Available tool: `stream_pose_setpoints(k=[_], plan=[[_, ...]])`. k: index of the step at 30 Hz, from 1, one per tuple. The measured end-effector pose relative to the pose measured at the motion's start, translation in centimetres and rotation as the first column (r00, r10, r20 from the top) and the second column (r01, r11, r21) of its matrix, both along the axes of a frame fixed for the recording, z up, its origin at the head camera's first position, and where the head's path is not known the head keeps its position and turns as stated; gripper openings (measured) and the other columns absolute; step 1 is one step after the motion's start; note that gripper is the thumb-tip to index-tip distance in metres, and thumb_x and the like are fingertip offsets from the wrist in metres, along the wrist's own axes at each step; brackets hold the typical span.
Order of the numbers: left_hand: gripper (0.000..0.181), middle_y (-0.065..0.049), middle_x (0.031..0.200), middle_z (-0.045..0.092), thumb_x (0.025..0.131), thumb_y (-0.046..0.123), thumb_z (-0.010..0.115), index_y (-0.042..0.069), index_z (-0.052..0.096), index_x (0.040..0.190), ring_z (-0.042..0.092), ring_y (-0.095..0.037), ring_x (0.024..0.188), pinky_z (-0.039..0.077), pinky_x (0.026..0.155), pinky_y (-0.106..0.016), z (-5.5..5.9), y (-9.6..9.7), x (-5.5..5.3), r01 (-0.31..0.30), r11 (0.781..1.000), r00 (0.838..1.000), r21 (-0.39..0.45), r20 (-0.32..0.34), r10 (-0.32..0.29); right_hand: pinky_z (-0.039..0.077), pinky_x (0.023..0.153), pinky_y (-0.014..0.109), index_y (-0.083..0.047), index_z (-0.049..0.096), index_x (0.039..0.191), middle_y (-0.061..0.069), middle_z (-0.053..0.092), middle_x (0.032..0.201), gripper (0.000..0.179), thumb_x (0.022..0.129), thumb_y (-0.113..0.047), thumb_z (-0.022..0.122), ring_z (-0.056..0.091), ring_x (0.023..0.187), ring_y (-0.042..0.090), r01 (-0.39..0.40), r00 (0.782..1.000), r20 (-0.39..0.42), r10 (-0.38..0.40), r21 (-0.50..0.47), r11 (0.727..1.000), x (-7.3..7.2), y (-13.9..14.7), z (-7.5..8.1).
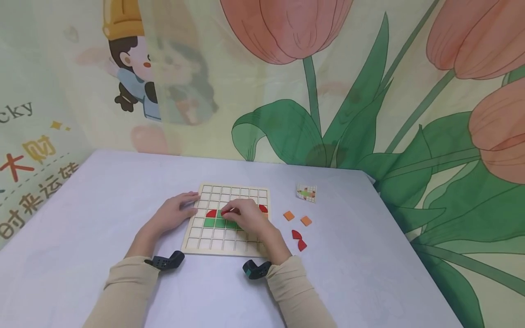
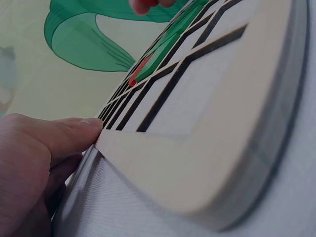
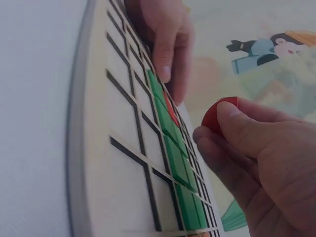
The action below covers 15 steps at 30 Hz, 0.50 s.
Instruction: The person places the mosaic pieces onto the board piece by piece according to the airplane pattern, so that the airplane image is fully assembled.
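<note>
A pale wooden grid board (image 1: 197, 250) lies on the table. My left hand (image 1: 170, 212) rests at its left edge, thumb and fingertips touching the rim. Over the board's middle, my right hand (image 1: 248, 216) pinches a red quarter-circle tile (image 3: 213, 117) between thumb and fingers, held above the grid in the right wrist view. Green square tiles (image 1: 209, 222) fill cells across the board. One red quarter-circle tile (image 1: 211, 213) sits above the green row at left, another red tile (image 1: 263, 208) at right, above a partly hidden orange tile (image 1: 265, 216). My right hand covers part of the row.
Right of the board lie two orange square tiles, one nearer (image 1: 289, 216) and one farther right (image 1: 306, 221). Below them are two red tiles, an upper (image 1: 296, 234) and a lower (image 1: 302, 245). A small pattern card (image 1: 306, 193) lies behind. A printed cloth hangs behind the table.
</note>
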State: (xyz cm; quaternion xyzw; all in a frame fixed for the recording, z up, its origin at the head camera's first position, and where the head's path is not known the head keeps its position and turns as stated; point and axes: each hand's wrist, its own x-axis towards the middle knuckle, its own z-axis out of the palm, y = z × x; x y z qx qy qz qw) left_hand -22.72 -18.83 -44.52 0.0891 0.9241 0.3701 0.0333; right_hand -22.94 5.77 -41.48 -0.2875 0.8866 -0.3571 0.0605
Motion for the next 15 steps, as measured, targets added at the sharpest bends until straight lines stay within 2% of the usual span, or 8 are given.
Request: stream_pose_setpoints(k=[4, 9, 12, 15], plan=[[0.05, -0.016, 0.152, 0.034, 0.094, 0.025, 0.057, 0.008, 0.047, 0.14, 0.023, -0.041, 0.142, 0.018, 0.115, -0.06, -0.21, -0.17, 0.09, 0.001, 1.0, 1.0, 0.001, -0.002, -0.001, 0.052, 0.084, 0.012, -0.013, 0.073, 0.108, -0.004, 0.072, 0.103, 0.022, 0.086, -0.016, 0.069, 0.064, 0.094, 0.004, -0.035, 0.998, -0.052, 0.035, -0.009, 0.999, 0.24, -0.51, -0.2], [0.049, -0.016, 0.151, 0.036, 0.094, 0.023, 0.057, 0.007, 0.048, 0.139, 0.024, -0.042, 0.142, 0.019, 0.115, -0.06, -0.3, -0.28, 0.07, 0.02, 1.0, 0.999, -0.001, -0.024, -0.02, 0.051, 0.09, 0.015, -0.017, 0.073, 0.108, -0.007, 0.07, 0.108, 0.025, 0.084, -0.022, 0.071, 0.063, 0.103, 0.005, -0.017, 0.998, -0.065, 0.018, 0.012, 1.0, 0.32, -0.73, -0.53], [0.049, -0.017, 0.151, 0.037, 0.093, 0.022, 0.058, 0.006, 0.048, 0.138, 0.025, -0.042, 0.141, 0.02, 0.114, -0.06, -0.25, -0.29, 0.02, 0.031, 1.0, 0.999, -0.003, -0.037, -0.031, 0.051, 0.089, 0.015, -0.018, 0.073, 0.109, -0.008, 0.069, 0.111, 0.026, 0.084, -0.024, 0.072, 0.062, 0.105, 0.006, -0.013, 0.997, -0.073, 0.014, 0.015, 1.0, 0.24, -0.8, -0.74], [0.049, -0.017, 0.151, 0.036, 0.093, 0.023, 0.058, 0.006, 0.048, 0.138, 0.025, -0.042, 0.141, 0.02, 0.114, -0.06, -0.21, -0.32, -0.03, 0.033, 0.999, 0.999, -0.002, -0.043, -0.033, 0.051, 0.087, 0.013, -0.016, 0.071, 0.113, -0.005, 0.068, 0.112, 0.029, 0.085, -0.02, 0.072, 0.064, 0.1, 0.004, -0.035, 0.997, -0.067, 0.034, -0.02, 0.999, 0.15, -0.87, -0.81]])
